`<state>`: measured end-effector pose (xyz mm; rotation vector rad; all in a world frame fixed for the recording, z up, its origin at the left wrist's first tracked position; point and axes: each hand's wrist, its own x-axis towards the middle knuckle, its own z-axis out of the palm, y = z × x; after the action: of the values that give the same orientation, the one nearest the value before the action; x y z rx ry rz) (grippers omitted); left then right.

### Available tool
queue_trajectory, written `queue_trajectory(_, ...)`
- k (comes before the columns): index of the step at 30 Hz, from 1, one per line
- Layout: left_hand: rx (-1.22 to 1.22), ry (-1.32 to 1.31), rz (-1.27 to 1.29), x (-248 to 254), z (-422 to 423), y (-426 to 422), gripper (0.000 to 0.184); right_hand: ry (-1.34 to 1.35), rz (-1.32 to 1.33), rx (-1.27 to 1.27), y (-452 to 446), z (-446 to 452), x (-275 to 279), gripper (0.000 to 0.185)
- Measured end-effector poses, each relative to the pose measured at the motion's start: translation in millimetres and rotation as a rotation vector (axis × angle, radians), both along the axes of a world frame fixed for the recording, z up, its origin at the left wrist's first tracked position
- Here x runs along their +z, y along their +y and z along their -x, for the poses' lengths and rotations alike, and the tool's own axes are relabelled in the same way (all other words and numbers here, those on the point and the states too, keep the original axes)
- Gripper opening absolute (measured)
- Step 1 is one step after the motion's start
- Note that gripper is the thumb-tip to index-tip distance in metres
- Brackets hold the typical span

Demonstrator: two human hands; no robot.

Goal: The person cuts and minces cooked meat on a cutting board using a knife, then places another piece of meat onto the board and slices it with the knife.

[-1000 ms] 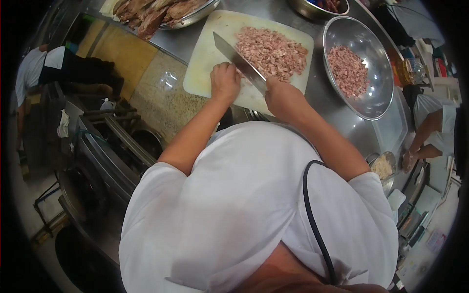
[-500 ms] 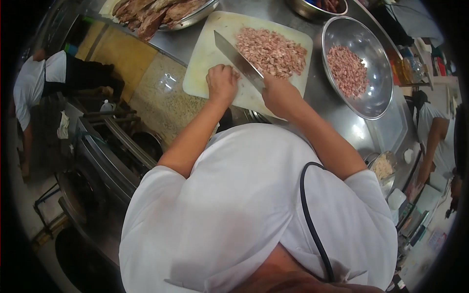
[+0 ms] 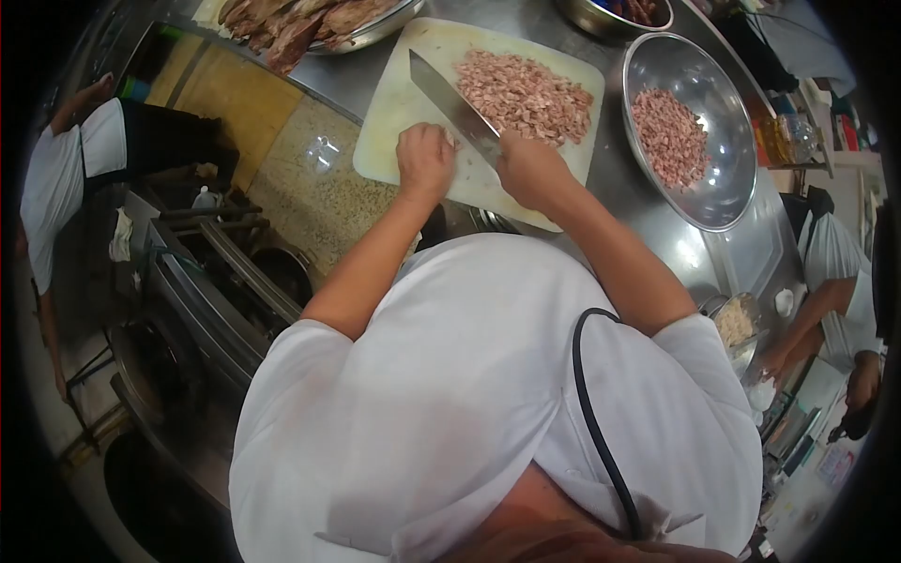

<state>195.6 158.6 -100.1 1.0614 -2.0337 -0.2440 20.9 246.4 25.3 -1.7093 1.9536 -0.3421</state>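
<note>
My right hand is wrapped round the handle of a broad chef's knife, whose blade points away to the upper left over the white cutting board. At the board's near left part, my left hand is closed with curled fingers. A small piece of meat peeks out at its fingertips, mostly hidden by the hand. A gap separates that hand from the blade. Beyond the knife, a heap of chopped meat covers the board's far right.
Right of the board stands a steel bowl holding chopped meat. Large brown meat pieces overfill a bowl at far left; another metal bowl sits behind. Co-workers stand left and right. A container of pale food is at right.
The knife and my right hand have shifted slightly left and away. My left hand stays nearly in place. The co-worker at right has reached toward the counter; the left one has shifted posture.
</note>
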Motion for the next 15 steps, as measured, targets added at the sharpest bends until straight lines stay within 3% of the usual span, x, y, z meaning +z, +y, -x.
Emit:
queue_trajectory(3,0.001,-0.093,-0.050,8,0,4,0.019,0.046,-0.140,-0.011,17,-10,32,0.023)
queue_trajectory(10,-0.007,-0.121,-0.049,9,-2,4,0.019,0.009,-0.045,0.039,-21,-18,-4,0.022)
queue_trajectory(13,-0.016,0.005,-0.134,6,-9,1,0.019,-0.036,-0.024,0.000,-27,-17,-3,0.022)
queue_trajectory(15,-0.031,-0.020,-0.004,3,-13,1,0.020,0.024,-0.081,-0.017,-13,-13,7,0.023)
